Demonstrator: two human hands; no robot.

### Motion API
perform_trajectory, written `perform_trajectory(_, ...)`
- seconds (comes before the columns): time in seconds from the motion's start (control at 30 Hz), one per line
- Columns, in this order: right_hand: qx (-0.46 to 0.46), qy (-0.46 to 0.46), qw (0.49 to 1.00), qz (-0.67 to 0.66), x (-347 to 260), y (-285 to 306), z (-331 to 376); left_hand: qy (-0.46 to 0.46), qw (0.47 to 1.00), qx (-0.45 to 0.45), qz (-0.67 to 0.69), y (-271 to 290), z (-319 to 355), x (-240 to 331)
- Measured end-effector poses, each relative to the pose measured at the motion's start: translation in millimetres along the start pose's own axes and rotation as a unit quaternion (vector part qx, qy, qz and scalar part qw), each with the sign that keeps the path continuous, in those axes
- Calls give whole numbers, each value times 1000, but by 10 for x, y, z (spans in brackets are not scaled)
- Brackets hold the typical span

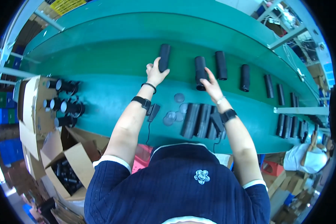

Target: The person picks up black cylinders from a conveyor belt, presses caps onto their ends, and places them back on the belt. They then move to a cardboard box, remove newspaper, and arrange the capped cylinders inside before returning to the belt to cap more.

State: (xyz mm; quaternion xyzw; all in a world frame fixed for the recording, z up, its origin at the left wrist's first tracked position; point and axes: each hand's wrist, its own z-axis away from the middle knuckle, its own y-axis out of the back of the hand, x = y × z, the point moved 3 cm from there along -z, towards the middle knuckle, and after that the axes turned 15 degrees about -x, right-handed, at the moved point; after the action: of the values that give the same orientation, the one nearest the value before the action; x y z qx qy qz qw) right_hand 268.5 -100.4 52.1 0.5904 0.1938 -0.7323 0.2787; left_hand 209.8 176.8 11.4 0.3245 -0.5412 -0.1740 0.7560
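My left hand (156, 73) is closed around the lower end of a black cylinder (165, 56) on the dark green strip of the bench. To its right, my right hand (211, 87) grips a second black cylinder (200, 67), the thumb near its lower end and the fingers along its right side. Close by on that strip stands another black cylinder (221, 65), touched by neither hand. Between my forearms lie several thin dark discs (179, 98). Beside them, a row of black cylinders (190, 120) sits at the bench's near side, partly covered by a small black box on a cable (217, 125).
More black cylinders (245, 77) run along the strip to the right. At the left end, black parts with pale ends (66, 86) stand beside a cardboard box (30, 108). An open carton (82, 164) of black pieces is below. A metal bar (302, 111) crosses at right, near another person (306, 158).
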Motion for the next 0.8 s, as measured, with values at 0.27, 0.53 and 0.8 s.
perform_trajectory(0.27, 8, -98, 909, 406, 202, -12, -825, -33, 996, 40, -66, -64, -322, 21)
perform_trajectory(0.53, 83, 38, 931, 352, 214, 520, -151, -82, 967, -243, 6, -683, 865, 891)
perform_trajectory(0.8, -52, -91, 994, 21, 142, 51, 1067, -111, 958, -256, -59, -906, 1454, 945)
